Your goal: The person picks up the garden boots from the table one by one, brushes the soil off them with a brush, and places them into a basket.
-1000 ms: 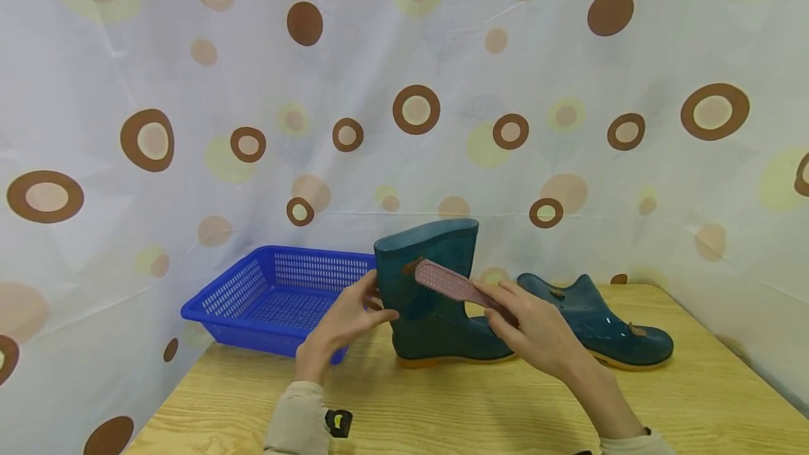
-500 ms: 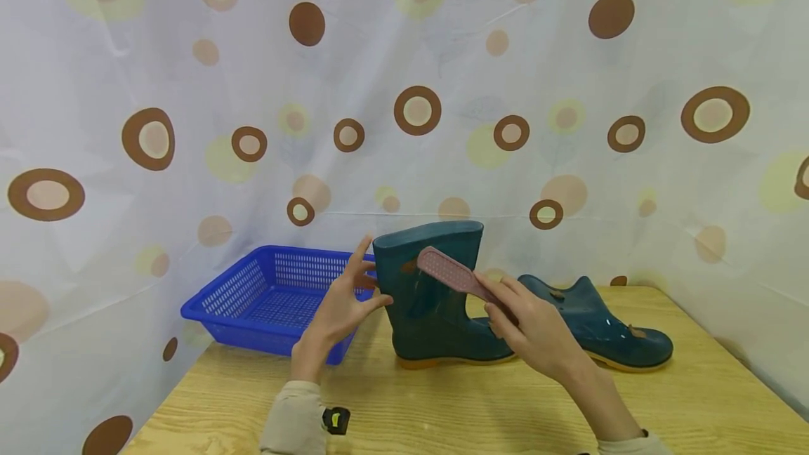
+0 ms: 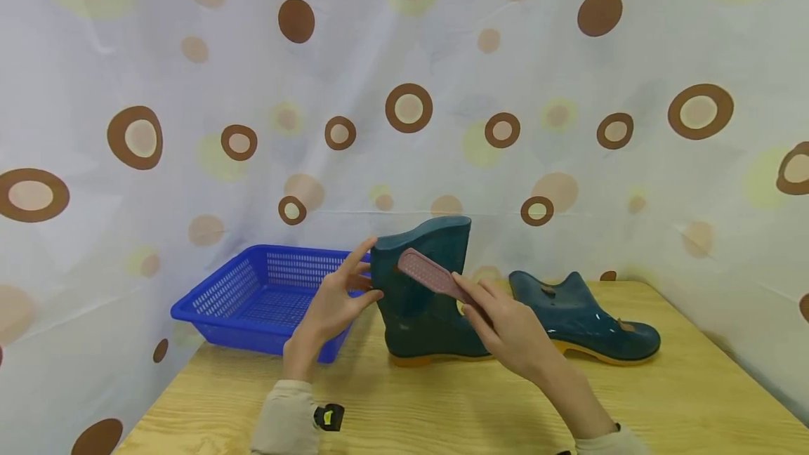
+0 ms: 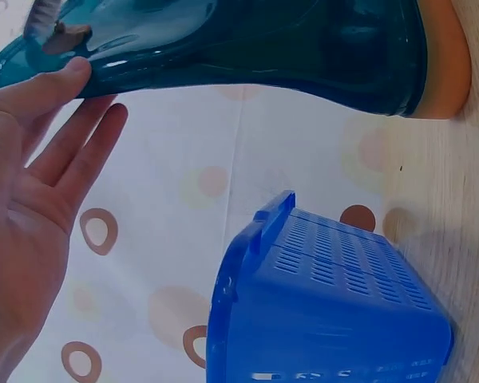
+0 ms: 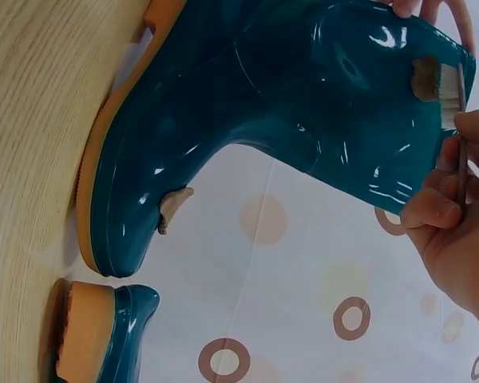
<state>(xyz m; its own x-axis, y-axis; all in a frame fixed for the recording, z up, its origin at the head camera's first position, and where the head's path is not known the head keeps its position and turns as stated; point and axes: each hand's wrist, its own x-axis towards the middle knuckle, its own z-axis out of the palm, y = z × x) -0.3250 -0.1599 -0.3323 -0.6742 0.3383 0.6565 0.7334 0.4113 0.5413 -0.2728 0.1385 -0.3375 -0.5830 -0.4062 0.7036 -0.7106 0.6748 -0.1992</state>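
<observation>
A dark teal rubber boot with a yellow-orange sole stands upright on the wooden table. My left hand holds its shaft at the back edge near the top, thumb on the near side and fingers reaching behind. My right hand grips the handle of a pink brush. In the right wrist view, the pale bristles touch the shaft beside a brown mud-like patch. Another brown patch sticks to the top of the foot. The brush head mostly covers the shaft patch in the head view.
A second teal boot, bearing brown patches, lies on the table to the right. At the left is a blue perforated plastic basket, close to my left hand. A white curtain with brown and yellow circles hangs behind.
My left hand has shifted up the shaft, its index finger now near the rim. The brush has risen slightly, and the boot's top opening has changed shape.
</observation>
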